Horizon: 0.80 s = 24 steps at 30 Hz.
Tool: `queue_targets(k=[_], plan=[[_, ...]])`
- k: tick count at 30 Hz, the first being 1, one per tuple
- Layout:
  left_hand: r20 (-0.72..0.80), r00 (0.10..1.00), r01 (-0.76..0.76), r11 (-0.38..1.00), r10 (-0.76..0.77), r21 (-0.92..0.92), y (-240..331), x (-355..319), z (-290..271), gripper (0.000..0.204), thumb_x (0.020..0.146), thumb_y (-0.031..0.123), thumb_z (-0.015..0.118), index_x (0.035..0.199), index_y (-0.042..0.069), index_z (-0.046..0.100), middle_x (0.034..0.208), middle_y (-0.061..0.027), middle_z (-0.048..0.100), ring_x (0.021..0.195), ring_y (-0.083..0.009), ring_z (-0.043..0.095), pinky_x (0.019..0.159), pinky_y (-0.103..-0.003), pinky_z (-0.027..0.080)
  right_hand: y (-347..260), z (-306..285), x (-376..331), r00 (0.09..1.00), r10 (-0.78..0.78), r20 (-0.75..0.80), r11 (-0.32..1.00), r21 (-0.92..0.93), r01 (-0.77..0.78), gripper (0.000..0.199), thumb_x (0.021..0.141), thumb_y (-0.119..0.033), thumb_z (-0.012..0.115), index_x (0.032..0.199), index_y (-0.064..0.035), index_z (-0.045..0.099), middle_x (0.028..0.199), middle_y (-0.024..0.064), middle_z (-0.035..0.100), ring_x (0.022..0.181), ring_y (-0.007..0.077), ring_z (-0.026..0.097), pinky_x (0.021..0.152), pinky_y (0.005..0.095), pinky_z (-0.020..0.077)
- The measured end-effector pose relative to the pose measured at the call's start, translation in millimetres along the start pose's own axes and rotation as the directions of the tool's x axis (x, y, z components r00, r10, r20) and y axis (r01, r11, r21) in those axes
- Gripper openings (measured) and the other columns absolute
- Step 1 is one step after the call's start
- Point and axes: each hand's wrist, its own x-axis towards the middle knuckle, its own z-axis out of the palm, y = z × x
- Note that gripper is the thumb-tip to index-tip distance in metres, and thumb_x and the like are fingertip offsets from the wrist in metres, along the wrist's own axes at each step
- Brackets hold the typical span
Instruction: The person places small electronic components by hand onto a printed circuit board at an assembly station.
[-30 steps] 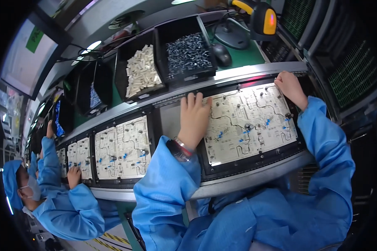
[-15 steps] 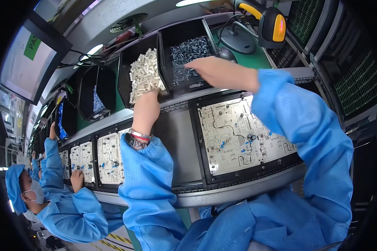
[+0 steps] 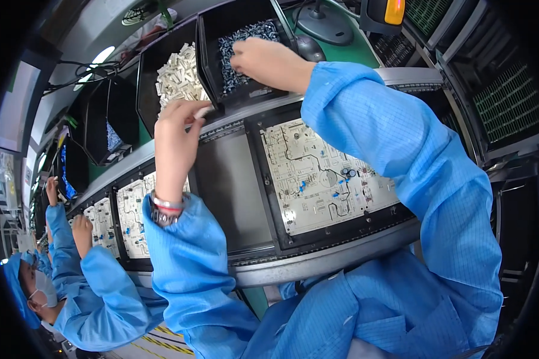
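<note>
My left hand [image 3: 176, 137] is raised at the front edge of a black bin [image 3: 145, 90] heaped with small white oblong parts [image 3: 178, 73]. Between its thumb and fingers is one small white part [image 3: 203, 112]. Over the neighbouring black bin [image 3: 206, 48], which holds many small dark blue-grey pieces [image 3: 245, 35], my right hand [image 3: 272, 64] hovers with fingers curled together. Whatever those fingertips may hold is hidden. In front of my right forearm lies a white circuit board [image 3: 311, 209] in a black frame, bearing several small blue and dark components.
Framed boards [image 3: 132, 215] stand along the conveyor to the left, where a co-worker in blue [image 3: 111, 302] has a hand over one. A bare grey plate [image 3: 230, 191] lies between frames. A scanner stand [image 3: 323, 24], a dark mouse [image 3: 309, 48] and a metal rail [image 3: 293, 263] are nearby.
My left hand has come out of the white parts with one in its fingers. My right hand has curled its fingers over the dark pieces. The whole view has shifted.
</note>
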Motion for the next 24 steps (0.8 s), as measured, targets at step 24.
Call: queue_targets(k=[24], plan=[[0.515,0.814,0.576,0.482,-0.268,-0.66,53.8,-80.2,56.1,0.023,0.08,-0.009,0.062,0.103,-0.005,0.065,0.112,-0.0074,0.057,0.091,-0.0085,0.058,0.082,-0.019,0.047,-154.7,-106.7,-147.6,0.917,0.233,0.325,0.75,0.54,-0.382,0.022,0.071,0.0,0.07,0.091,-0.0052,0.065,0.085,0.0075,0.063,0.078,0.0248,0.059,0.068,0.0336,0.0497]])
